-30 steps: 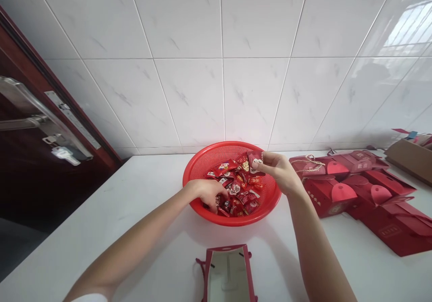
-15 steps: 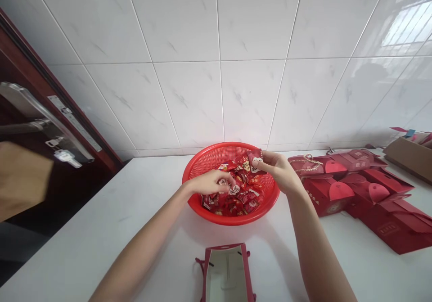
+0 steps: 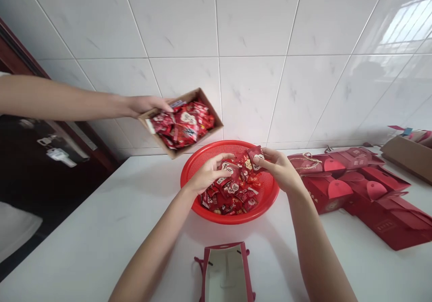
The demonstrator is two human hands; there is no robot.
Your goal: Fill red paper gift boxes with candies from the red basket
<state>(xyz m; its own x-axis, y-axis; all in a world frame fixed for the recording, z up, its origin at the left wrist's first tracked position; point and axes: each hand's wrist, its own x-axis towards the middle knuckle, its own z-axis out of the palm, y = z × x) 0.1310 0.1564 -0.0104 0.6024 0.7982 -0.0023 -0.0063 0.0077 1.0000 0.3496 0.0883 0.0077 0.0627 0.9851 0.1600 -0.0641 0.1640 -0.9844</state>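
Observation:
A red plastic colander (image 3: 232,220) holds a heap of red-wrapped candies (image 3: 241,194). Over its left side, my left hand (image 3: 209,173) is closed on a wrapped candy (image 3: 228,169), pinched between thumb and fingers. Above the right rim, my right hand (image 3: 278,169) pinches another wrapped candy (image 3: 255,158). In front of the colander, near the bottom edge, stands an open red gift box (image 3: 227,270) with a pale inside and cord at its sides. Another person's hand (image 3: 150,106) holds a cardboard box (image 3: 173,151) full of similar candies, tilted above the colander's left rim.
Several closed red gift boxes (image 3: 354,185) crowd the right of the white table (image 3: 135,212). Behind them sits a brown carton (image 3: 407,158). A tiled wall (image 3: 249,99) rises at the back. On the left is a dark door with keys (image 3: 60,156) in its lock.
My left hand has lifted a candy from the heap. My right hand keeps its candy in nearly the same place. The other person's arm has come in from the left with the cardboard box.

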